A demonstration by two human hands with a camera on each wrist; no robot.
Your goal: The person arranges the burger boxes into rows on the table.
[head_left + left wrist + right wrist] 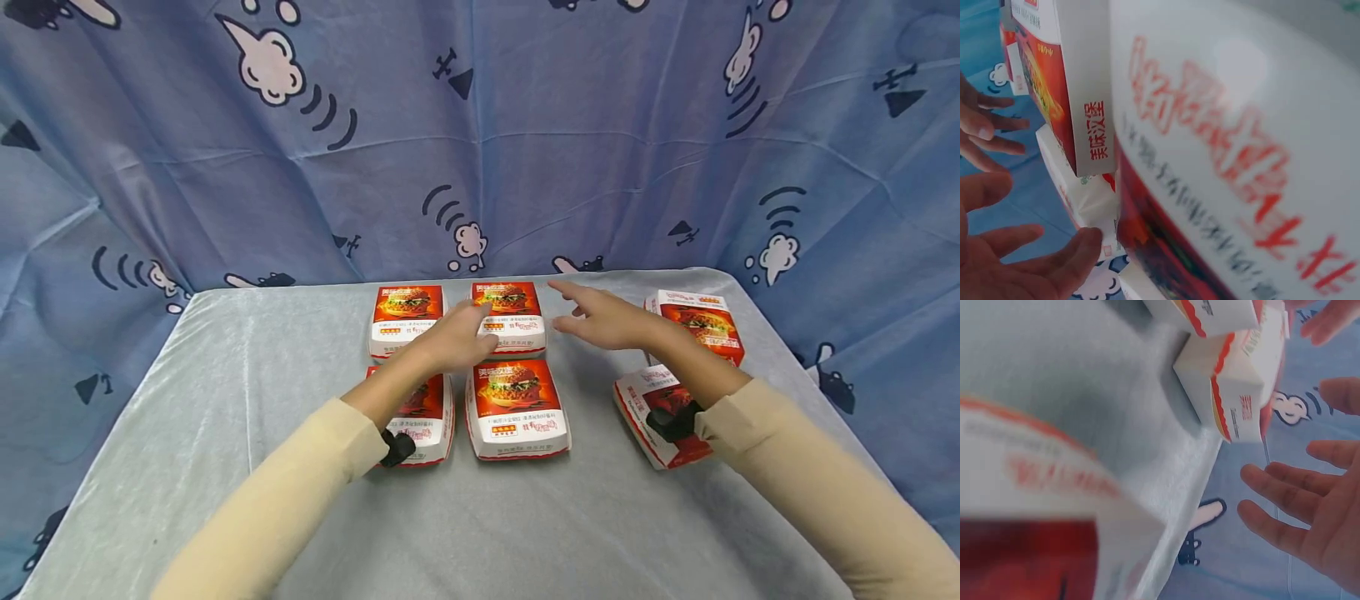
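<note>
My left hand (463, 335) hovers with spread fingers over the left side of the back middle burger box (517, 321), partly covering it in the head view. My right hand (606, 320) is held to the right of that box, fingers extended toward it, nothing in its grasp. Both palms and loosely spread fingers show in the wrist views, holding nothing. A second burger box (517, 408) lies in front of the middle one. To the left are a back burger box (407, 312) and a front burger box (427, 429), the latter partly hidden by my left forearm.
On the right, an upright-looking burger box (697, 321) stands behind a tilted burger box (652, 417), both partly behind my right forearm. A grey cloth (300, 400) covers the table. A blue patterned curtain (480, 150) hangs along the back edge.
</note>
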